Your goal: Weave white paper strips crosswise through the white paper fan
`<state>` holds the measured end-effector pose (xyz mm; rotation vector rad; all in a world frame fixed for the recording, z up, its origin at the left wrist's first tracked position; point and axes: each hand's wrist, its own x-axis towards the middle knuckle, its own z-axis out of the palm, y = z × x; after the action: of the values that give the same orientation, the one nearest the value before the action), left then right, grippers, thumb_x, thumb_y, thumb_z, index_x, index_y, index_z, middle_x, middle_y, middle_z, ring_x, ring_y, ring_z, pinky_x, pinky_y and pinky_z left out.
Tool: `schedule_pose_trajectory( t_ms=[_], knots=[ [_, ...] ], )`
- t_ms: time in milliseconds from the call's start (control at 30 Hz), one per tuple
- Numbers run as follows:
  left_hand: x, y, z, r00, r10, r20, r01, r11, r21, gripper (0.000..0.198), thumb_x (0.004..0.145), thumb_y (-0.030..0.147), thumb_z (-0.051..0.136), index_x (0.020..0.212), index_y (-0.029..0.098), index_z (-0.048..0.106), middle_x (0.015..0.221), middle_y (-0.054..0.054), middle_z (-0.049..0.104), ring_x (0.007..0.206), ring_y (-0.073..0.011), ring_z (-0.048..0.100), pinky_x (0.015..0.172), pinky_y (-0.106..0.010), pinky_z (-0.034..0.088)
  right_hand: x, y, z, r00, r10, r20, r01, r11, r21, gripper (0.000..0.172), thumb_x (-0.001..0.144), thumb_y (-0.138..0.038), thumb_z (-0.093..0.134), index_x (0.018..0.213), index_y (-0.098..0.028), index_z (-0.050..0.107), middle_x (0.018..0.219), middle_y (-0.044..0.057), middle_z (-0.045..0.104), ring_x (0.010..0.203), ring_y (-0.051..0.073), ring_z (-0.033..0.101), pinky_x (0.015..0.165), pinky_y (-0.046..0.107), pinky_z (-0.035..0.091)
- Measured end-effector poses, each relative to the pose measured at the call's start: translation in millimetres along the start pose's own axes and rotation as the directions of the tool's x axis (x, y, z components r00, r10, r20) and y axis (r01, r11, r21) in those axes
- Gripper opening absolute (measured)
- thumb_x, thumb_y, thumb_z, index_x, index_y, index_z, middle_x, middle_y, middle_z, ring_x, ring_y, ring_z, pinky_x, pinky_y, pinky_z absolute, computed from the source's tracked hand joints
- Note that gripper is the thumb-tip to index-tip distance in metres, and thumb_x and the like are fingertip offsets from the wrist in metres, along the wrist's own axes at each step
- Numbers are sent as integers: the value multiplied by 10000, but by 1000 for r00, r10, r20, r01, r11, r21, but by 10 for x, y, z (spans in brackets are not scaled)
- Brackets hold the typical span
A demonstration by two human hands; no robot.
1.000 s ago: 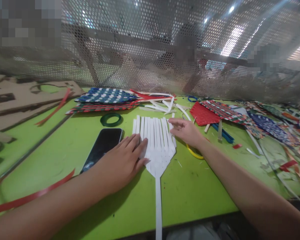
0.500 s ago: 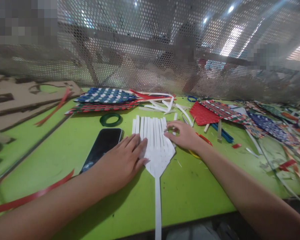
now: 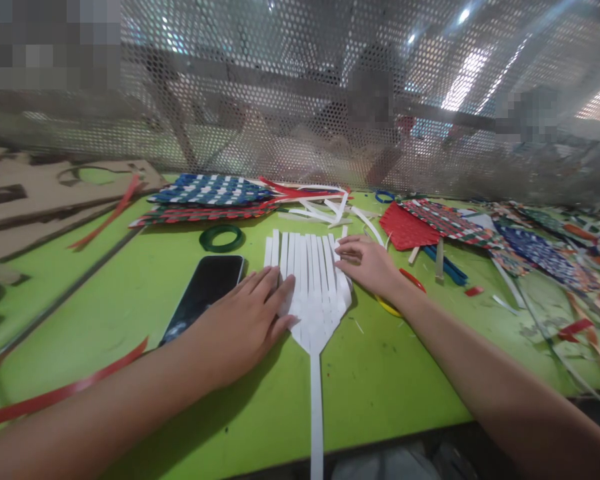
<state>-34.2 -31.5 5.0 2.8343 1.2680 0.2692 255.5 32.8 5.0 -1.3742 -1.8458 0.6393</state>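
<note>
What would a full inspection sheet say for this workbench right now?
Surface: green table, with scuffs and small marks.
Job's things: white strip fan, lying flat, its parallel strips narrowing to one long stem that runs past the front edge.
Clutter: phone face up left of the fan; green tape ring; blue-and-white woven mat; red woven piece; yellow ring under the right wrist; red strip front left; cardboard cutouts far left; loose offcuts.
Hands: left hand flat, palm down on the fan's left side; right hand with fingertips at its rightmost strips, grasp unclear.
Cables: nothing seen.
Surroundings: perforated metal screen behind the table.
</note>
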Motion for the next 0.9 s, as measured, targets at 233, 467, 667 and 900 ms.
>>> schedule_pose_trajectory(
  t_ms=[233,467,667,900],
  knots=[
    [-1,-14,3,1000,-2,15,2,1000,10,675,1076,548,335,1565,106,476,1560,-238,516,1501,-414,409,1205,-619,374,27,29,-6,996,-82,34,88,947,-310,236,950,-268,655,1106,-196,817,1354,171,671,1221,332,660,1100,632,501],
    [-4,-16,-1,1000,-23,5,23,1000,-16,682,1062,582,352,1557,135,493,1565,-215,521,1496,-408,422,1201,-600,384,-8,-16,-12,972,-86,219,167,909,-383,433,989,-310,587,1382,-165,693,1543,185,558,1427,372,520,1203,644,366],
    [-3,-27,16,1000,-11,-3,11,1000,-12,682,1062,584,352,1554,134,497,1578,-217,508,1501,-408,416,1204,-605,378,14,20,-30,985,-120,122,159,907,-391,429,947,-342,661,1344,-183,689,1384,181,675,1293,355,622,1118,596,472],
    [-10,-40,2,1000,-4,8,4,1000,16,683,1068,580,347,1560,130,493,1595,-217,491,1511,-402,407,1215,-598,375,-36,0,-49,966,-134,222,212,901,-377,382,1039,-430,530,1250,-218,768,1365,138,712,1361,350,598,1194,606,406]
  ],
)
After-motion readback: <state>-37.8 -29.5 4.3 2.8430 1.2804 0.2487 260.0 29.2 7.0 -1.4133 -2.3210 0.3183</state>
